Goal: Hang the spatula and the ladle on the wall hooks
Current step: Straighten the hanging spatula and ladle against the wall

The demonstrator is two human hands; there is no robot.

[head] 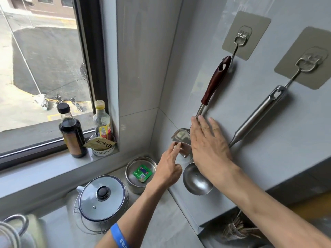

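The spatula point(214, 83), with a dark red-brown handle and a steel blade, hangs from the left wall hook point(239, 41). A steel ladle point(258, 115) hangs from the right wall hook point(304, 65), its bowl low by the counter. My right hand point(207, 147) lies flat with spread fingers over the spatula's neck and blade and covers the ladle's lower stem. My left hand point(168, 165) is just below the spatula blade, fingertips touching its lower edge, gripping nothing.
Below on the counter sit a steel bowl point(130, 169) holding a green packet and a lidded white pot point(102, 197). Two sauce bottles point(71, 129) and a small cup stand on the window sill at left. A brush lies at the bottom right.
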